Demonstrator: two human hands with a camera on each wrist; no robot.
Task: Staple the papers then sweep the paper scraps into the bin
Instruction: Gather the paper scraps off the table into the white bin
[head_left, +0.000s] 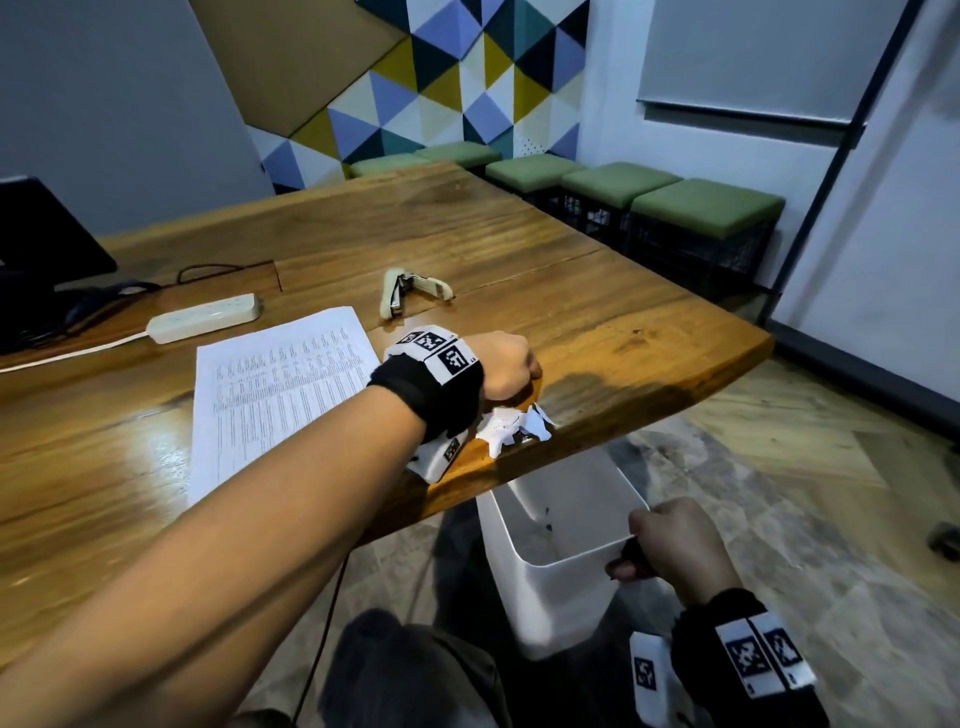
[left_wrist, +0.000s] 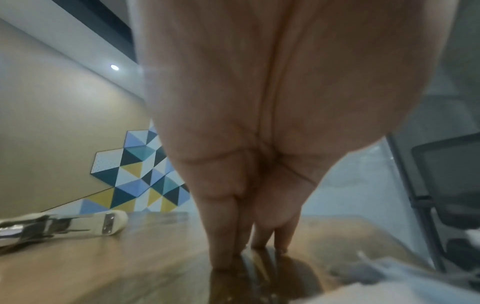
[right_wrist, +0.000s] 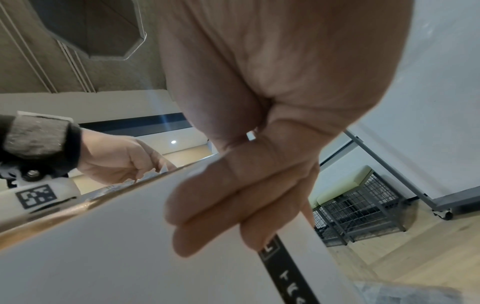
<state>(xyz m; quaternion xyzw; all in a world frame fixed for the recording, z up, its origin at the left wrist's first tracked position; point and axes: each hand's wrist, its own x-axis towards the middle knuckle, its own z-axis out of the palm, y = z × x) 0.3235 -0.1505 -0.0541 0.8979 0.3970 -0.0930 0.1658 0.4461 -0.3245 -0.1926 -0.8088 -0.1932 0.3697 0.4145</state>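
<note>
My left hand (head_left: 511, 369) stands on the wooden table (head_left: 597, 322) near its front edge. In the left wrist view its fingers (left_wrist: 226, 236) are straight and pressed together, tips on the wood. White paper scraps (head_left: 511, 428) lie bunched by that hand at the table's lip, right above the white bin (head_left: 561, 525). My right hand (head_left: 670, 545) grips the bin's rim and holds it under the edge; its fingers (right_wrist: 221, 205) curl round the bin wall (right_wrist: 103, 257). The printed papers (head_left: 275, 395) lie flat to the left. A beige stapler (head_left: 410, 296) lies swung open behind them.
A white power strip (head_left: 205, 317) with its cord and a dark monitor (head_left: 41, 249) sit at the table's left. Green-cushioned stools (head_left: 706, 208) line the wall beyond the far right corner. My legs are below the table beside the bin.
</note>
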